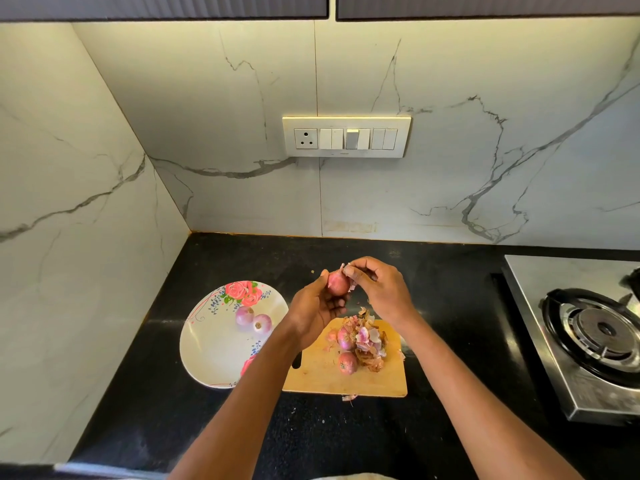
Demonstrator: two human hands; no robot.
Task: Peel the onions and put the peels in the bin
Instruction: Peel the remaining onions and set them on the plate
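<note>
My left hand (317,308) holds a small pink onion (337,283) above the black counter, fingers curled round it from below. My right hand (375,287) pinches a strip of peel (343,268) at the onion's top. Below the hands lies a wooden cutting board (325,379) with two unpeeled onions (347,362) and a heap of loose peels (370,344). Two peeled onions (254,319) rest on a white flowered plate (211,351) to the left. No bin is in view.
A steel gas stove (585,327) stands at the right edge of the black counter (221,258). Marble walls close the corner at the left and back, with a switch panel (346,136) on the back wall. A stray peel (349,397) lies in front of the board.
</note>
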